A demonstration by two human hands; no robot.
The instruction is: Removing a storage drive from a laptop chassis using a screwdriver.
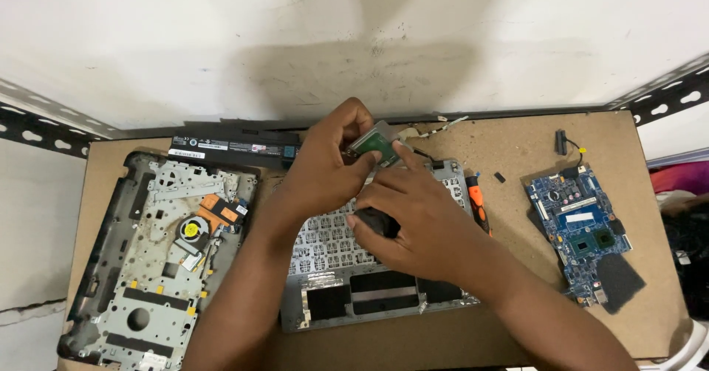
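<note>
Two big laptop pieces lie on the brown counter [517, 149]: a grey bottom shell [140, 268] at the left and a keyboard frame [354, 282] in the middle. Above that frame, the left hand [325, 168] pinches a small green card [378, 143], the right hand [413, 220] touches it, its grip curled around something dark. Off right lie a blue board [580, 227] and an orange screwdriver [478, 205].

I see a small green board [378, 143], tilted, pinched above the top edge of the keyboard frame [332, 249]. That grey frame lies flat, underside up, mid-table.
</note>
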